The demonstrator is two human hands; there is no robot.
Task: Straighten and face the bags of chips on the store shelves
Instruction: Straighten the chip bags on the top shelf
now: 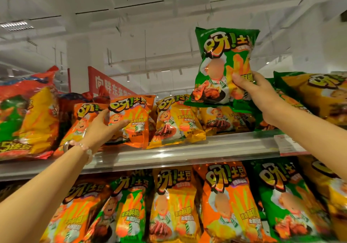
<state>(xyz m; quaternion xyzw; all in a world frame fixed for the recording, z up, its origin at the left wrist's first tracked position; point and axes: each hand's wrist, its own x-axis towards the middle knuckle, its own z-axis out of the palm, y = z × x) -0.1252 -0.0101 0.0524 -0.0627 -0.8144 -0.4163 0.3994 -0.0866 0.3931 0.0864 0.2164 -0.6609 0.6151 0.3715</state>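
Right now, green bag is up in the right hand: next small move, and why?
Probably lower the glossy green chip bag in the right hand onto the green bags at the top shelf's right end: it hangs above the yellow row, colours mismatched.

green bag [224, 64] w/ yellow-orange lettering, orange bag [131, 122] w/ same logo, yellow bags [178, 119] beside it, lower row [231, 205] mixes orange/green/yellow, red banner [105, 83] w/ white text, pale pink bead bracelet [84, 148].
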